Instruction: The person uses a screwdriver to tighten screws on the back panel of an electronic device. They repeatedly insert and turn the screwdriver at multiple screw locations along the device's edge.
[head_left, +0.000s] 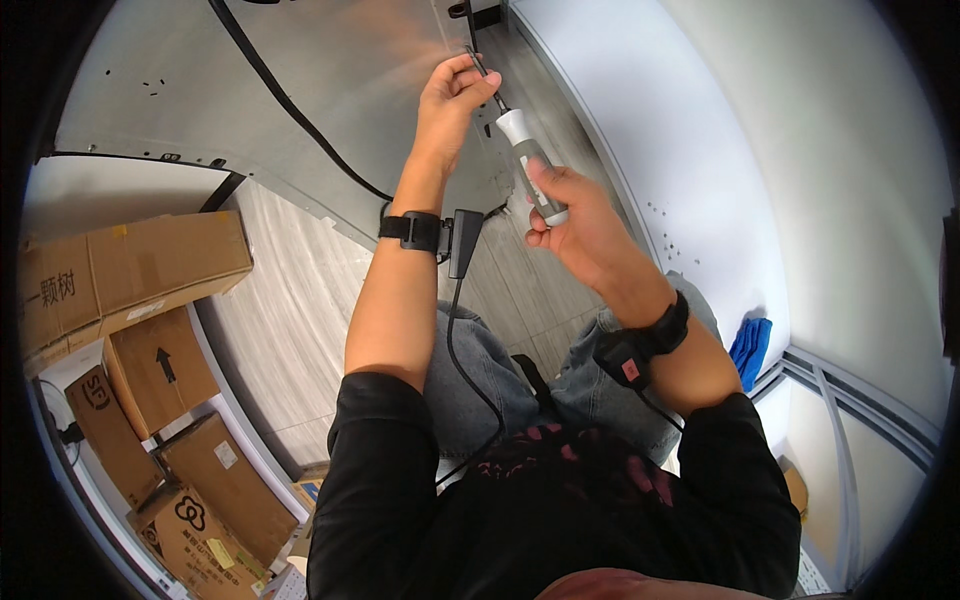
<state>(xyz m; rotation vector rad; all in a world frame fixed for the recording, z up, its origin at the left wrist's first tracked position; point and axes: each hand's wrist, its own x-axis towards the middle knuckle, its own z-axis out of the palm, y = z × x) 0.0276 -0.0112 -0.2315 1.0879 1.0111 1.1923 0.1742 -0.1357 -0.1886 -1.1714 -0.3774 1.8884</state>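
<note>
Right grip (583,222) wraps the screwdriver (526,150) — long axis aslant, tip forward-left — left grip (448,108) pinching its shaft (502,102)

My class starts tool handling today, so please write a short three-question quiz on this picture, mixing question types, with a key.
1. Which hand has its grip on the handle of the screwdriver?
2. Fill in the blank: the left hand holds the screwdriver by its ____.
3. Where are the stacked cardboard boxes?
a) Straight ahead of the person
b) On the person's left
c) Between the person's knees

Key:
1. The right hand.
2. Shaft.
3. b
</note>
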